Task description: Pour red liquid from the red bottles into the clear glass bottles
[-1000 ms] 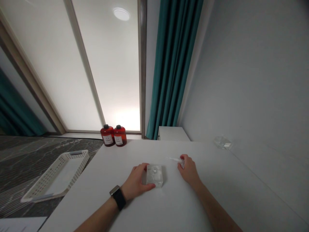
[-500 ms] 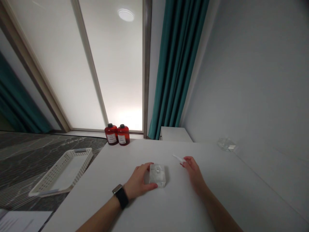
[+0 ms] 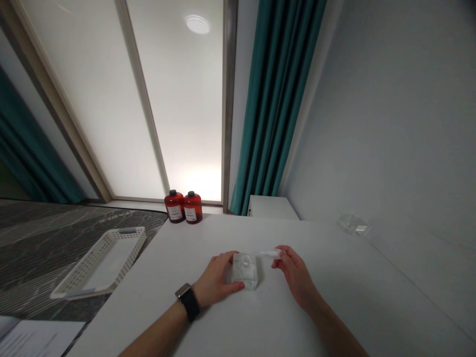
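Observation:
A square clear glass bottle (image 3: 245, 271) with a small round opening on top stands on the white table (image 3: 238, 322). My left hand (image 3: 215, 278), with a dark watch (image 3: 188, 301) at the wrist, is closed around the bottle's left side, thumb at the near edge and fingers at the far edge. Just right of the bottle, my right hand (image 3: 295, 275) pinches a slim, whitish translucent tapered tube (image 3: 272, 253). The tube's thin end points left toward the bottle, apart from the opening as far as I can tell.
Two red bottles (image 3: 183, 207) with black caps stand at the table's far left corner. Crumpled clear plastic (image 3: 352, 224) lies at the right by the wall. A white perforated basket (image 3: 128, 263) and printed paper (image 3: 40, 337) are at the left.
My right hand has moved left and brought the tube nearer the glass bottle, turning it closer to level. My left hand keeps its hold. The whole view has shifted slightly.

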Tool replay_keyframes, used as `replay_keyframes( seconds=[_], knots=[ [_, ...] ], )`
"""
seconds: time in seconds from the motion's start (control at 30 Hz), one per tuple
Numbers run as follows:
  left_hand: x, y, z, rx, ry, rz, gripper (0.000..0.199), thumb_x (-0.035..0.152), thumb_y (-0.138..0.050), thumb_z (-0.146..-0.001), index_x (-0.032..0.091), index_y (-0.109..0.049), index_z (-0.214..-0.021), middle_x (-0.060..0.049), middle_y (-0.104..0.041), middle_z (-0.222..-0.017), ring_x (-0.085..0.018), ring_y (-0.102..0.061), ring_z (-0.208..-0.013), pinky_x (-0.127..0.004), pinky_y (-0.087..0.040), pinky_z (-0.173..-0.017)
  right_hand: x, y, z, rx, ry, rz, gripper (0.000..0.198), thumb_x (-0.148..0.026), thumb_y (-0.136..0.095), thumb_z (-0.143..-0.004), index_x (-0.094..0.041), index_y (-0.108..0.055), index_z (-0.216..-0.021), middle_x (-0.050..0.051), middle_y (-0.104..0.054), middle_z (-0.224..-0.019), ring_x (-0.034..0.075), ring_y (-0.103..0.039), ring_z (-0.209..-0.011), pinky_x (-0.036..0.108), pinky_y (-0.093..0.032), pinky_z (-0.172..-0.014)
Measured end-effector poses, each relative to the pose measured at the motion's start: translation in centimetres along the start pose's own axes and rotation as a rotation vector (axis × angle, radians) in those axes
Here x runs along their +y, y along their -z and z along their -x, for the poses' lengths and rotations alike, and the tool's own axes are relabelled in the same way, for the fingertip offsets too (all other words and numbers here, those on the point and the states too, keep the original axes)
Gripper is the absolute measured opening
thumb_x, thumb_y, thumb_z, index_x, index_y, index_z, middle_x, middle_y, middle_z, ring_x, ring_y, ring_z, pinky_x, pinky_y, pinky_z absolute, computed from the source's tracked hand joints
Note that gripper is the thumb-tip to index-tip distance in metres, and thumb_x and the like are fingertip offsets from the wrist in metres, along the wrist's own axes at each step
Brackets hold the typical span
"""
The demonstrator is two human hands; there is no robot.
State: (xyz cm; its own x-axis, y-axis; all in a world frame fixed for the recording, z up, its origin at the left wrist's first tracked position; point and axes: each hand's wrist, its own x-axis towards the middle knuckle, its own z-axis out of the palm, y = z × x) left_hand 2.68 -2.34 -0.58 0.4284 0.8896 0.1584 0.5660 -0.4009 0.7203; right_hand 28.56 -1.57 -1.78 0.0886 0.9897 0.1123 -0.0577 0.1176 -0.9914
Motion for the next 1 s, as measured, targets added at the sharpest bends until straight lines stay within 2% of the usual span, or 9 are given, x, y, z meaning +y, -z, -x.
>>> replay_keyframes(
  seconds=[0.2, 0.4, 0.5, 0.57, 0.67, 0.8, 0.93, 1.0],
  knots=[
    [0.2, 0.1, 0.0, 0.016, -0.012, -0.009, 0.067, 0.030, -0.077, -0.072, 0.020, -0.049, -0.133, -0.012, -0.063, -0.127, -0.030, -0.058, -0.113, -0.045, -0.044, -0.101, -1.4, 0.4, 0.2, -0.041, 0.057, 0.086, 0.041, -0.058, -0.065, -0.081, -0.020, -0.063, -0.098, -0.001, -0.063, -0.068, 0.019, -0.060, -0.069, 0.032, -0.049, -0.071],
    [0.3, 0.1, 0.1, 0.014, -0.006, 0.003, 0.068, 0.030, -0.078, -0.072, 0.019, -0.048, -0.133, -0.012, -0.062, -0.127, -0.030, -0.058, -0.113, -0.044, -0.042, -0.102, -2.7, 1.1, 0.0, -0.084, 0.178, 0.290, 0.039, -0.053, -0.055, -0.089, -0.020, -0.062, -0.107, 0.001, -0.065, -0.072, 0.020, -0.063, -0.071, 0.031, -0.051, -0.069],
    [0.2, 0.0, 0.1, 0.009, -0.004, 0.002, 0.069, 0.030, -0.078, -0.072, 0.019, -0.048, -0.133, -0.012, -0.062, -0.127, -0.030, -0.058, -0.113, -0.044, -0.042, -0.102, -3.7, 0.8, -0.1, -0.117, 0.278, 0.408, 0.035, -0.047, -0.053, -0.092, -0.021, -0.063, -0.112, 0.004, -0.068, -0.086, 0.021, -0.064, -0.079, 0.031, -0.052, -0.074],
    [0.1, 0.0, 0.1, 0.009, -0.008, -0.001, 0.069, 0.031, -0.078, -0.073, 0.019, -0.048, -0.133, -0.012, -0.062, -0.128, -0.030, -0.057, -0.113, -0.044, -0.042, -0.102, -4.8, 0.5, -0.2, -0.159, 0.385, 0.509, 0.032, -0.042, -0.054, -0.092, -0.022, -0.064, -0.116, 0.006, -0.068, -0.098, 0.022, -0.064, -0.088, 0.033, -0.052, -0.080],
    [0.1, 0.0, 0.1, 0.014, -0.018, -0.008, 0.068, 0.033, -0.078, -0.073, 0.021, -0.048, -0.133, -0.011, -0.062, -0.128, -0.030, -0.057, -0.113, -0.044, -0.042, -0.102, -6.6, -0.1, -0.4, -0.225, 0.491, 0.630, 0.032, -0.037, -0.052, -0.094, -0.023, -0.064, -0.121, 0.007, -0.067, -0.096, 0.022, -0.062, -0.085, 0.034, -0.052, -0.080],
    [0.1, 0.0, 0.1, 0.014, -0.032, -0.012, 0.068, 0.034, -0.079, -0.073, 0.020, -0.048, -0.133, -0.011, -0.062, -0.126, -0.029, -0.058, -0.112, -0.044, -0.041, -0.102, -8.7, -1.1, -0.7, -0.363, 0.546, 0.731, 0.035, -0.031, -0.049, -0.096, -0.024, -0.061, -0.128, 0.006, -0.066, -0.091, 0.023, -0.061, -0.084, 0.036, -0.053, -0.080],
    [0.2, 0.0, 0.2, 0.033, -0.044, -0.022, 0.068, 0.033, -0.080, -0.072, 0.021, -0.048, -0.132, -0.009, -0.063, -0.126, -0.029, -0.059, -0.111, -0.043, -0.042, -0.101, -10.0, -2.3, -1.1, -0.562, 0.587, 0.794, 0.041, -0.026, -0.048, -0.097, -0.027, -0.054, -0.137, 0.008, -0.067, -0.109, 0.025, -0.061, -0.101, 0.041, -0.050, -0.092],
    [0.3, 0.0, 0.2, 0.037, -0.043, -0.027, 0.068, 0.032, -0.080, -0.072, 0.021, -0.049, -0.131, -0.009, -0.063, -0.125, -0.029, -0.059, -0.110, -0.042, -0.042, -0.100, -10.2, -2.8, -1.2, -0.603, 0.569, 0.820, 0.042, -0.024, -0.051, -0.096, -0.026, -0.051, -0.138, 0.009, -0.066, -0.114, 0.025, -0.061, -0.103, 0.042, -0.049, -0.094]
  ],
)
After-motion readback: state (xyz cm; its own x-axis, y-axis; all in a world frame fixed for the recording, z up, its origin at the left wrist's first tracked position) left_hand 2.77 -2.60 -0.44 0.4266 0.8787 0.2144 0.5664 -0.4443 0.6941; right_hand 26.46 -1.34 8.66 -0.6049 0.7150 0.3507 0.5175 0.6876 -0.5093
